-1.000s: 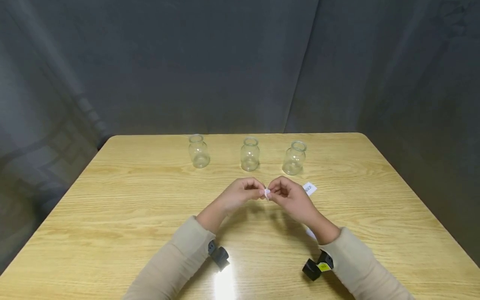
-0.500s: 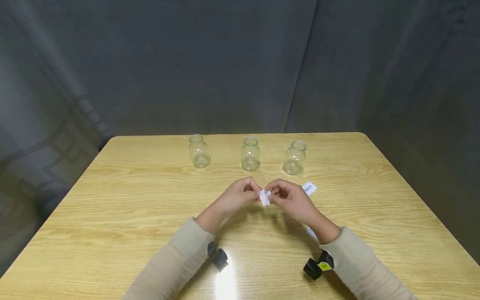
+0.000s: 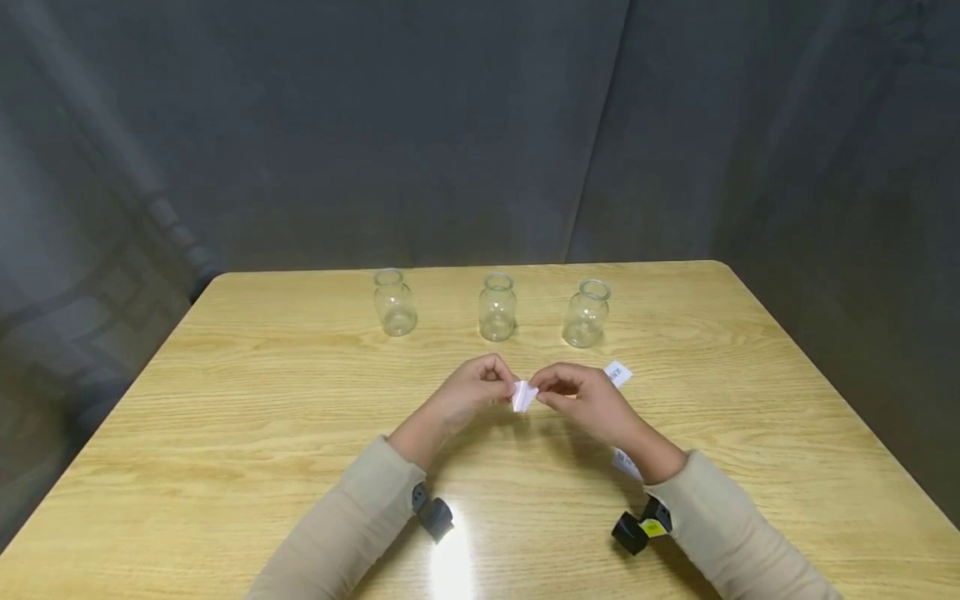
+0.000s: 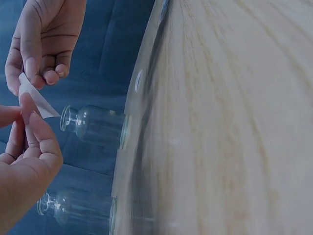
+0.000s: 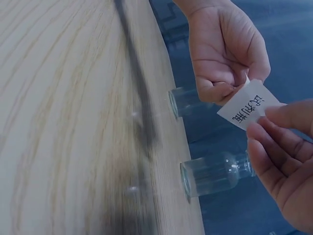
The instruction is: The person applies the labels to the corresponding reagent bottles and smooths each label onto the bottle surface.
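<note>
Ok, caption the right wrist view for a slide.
Left hand and right hand hold a black-lettered white paper label before clear glass jars.

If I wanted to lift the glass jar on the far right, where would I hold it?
Probably round its neck, coming from the right. The far-right jar stands upright, its neck narrows above a rounder body, and the middle jar stands to its left.

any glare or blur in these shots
Head view: bright glare on the table at the bottom; left wrist view: a blurry dark streak down the table; right wrist view: a similar streak, but the paper label looks readable.
</note>
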Motion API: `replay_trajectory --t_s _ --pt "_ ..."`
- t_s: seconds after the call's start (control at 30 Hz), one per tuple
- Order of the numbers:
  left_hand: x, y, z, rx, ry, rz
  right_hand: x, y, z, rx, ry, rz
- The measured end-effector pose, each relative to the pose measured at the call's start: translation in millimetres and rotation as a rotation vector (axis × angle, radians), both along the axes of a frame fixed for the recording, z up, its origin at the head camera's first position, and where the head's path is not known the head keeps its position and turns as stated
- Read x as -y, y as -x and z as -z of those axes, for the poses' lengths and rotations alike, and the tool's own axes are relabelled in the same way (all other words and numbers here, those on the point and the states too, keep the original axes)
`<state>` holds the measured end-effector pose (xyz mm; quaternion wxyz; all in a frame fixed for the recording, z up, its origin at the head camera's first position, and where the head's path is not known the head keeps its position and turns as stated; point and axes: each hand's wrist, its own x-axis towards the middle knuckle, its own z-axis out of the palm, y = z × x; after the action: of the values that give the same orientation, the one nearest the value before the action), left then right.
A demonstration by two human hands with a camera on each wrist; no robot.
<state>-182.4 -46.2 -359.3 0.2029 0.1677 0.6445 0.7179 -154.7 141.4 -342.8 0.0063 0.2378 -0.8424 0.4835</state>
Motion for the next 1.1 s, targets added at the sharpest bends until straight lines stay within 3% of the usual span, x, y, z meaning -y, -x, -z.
replay_trajectory --t_s 0.17,0.37,0.8,1.1 --pt "0.2 1.3 0.2 0.032 0.006 0.030 -0.4 1.5 0.6 -0.087 -0.010 -0.009" --pt "1.4 2.0 -1.6 0.037 0.036 0.031 -1.2 2.0 1.0 -0.131 0.003 0.004" --pt "4.2 -1.2 -1.8 0.048 0.088 0.001 -3.2 -0.7 1.0 -0.054 0.026 0.007" --pt "4.9 -2.8 1.8 0.000 0.214 0.022 -4.0 -2.5 0.9 -0.039 0.017 0.009"
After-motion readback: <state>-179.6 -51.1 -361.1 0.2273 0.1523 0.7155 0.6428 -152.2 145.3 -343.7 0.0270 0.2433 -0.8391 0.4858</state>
